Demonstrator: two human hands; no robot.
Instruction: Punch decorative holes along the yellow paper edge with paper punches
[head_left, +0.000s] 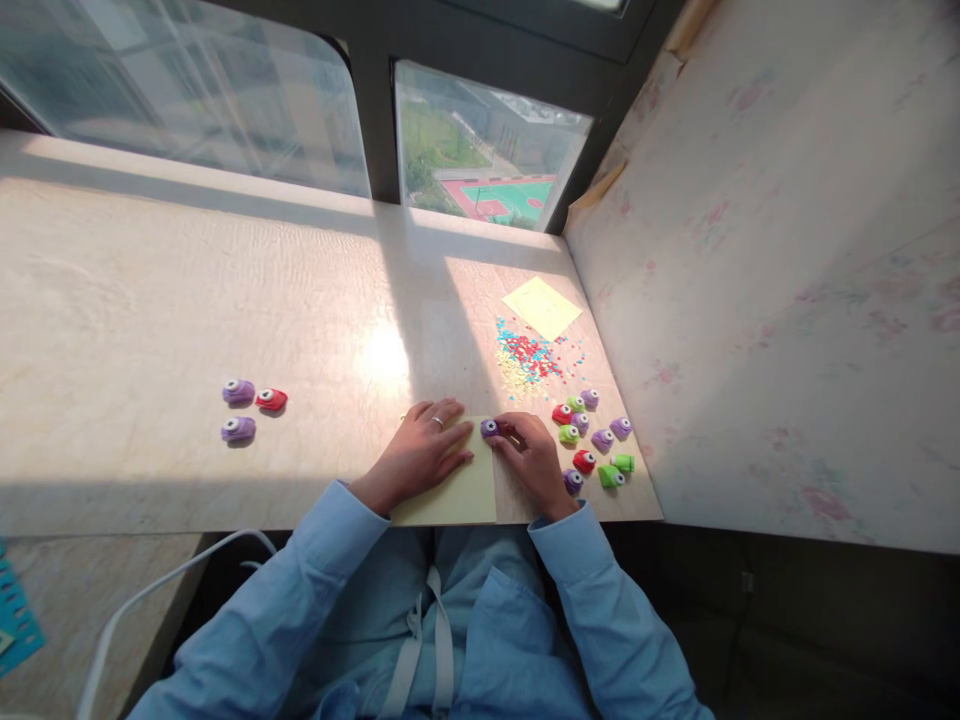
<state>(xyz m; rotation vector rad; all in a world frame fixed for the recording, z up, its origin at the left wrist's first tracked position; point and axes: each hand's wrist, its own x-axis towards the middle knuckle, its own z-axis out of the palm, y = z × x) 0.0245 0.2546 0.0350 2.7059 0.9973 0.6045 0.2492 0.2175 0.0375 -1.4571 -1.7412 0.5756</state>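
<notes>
A sheet of pale yellow paper (465, 495) lies at the front edge of the sill in front of me. My left hand (427, 445) rests flat on it, fingers spread, a ring on one finger. At the sheet's upper right corner sits a purple craft hole punch (490, 428) with a white top and a dark star-like mark. The thumb and fingers of my right hand (529, 450) grip this punch from its right side. Whether the paper is inside its slot cannot be made out.
Several purple, red and green punches (585, 461) stand to the right. Behind them lie scattered red, blue and yellow confetti (529, 355) and a yellow paper piece (544, 308). Two purple punches (238, 430) and a red punch (271, 400) sit left. A papered wall (765, 300) bounds the right.
</notes>
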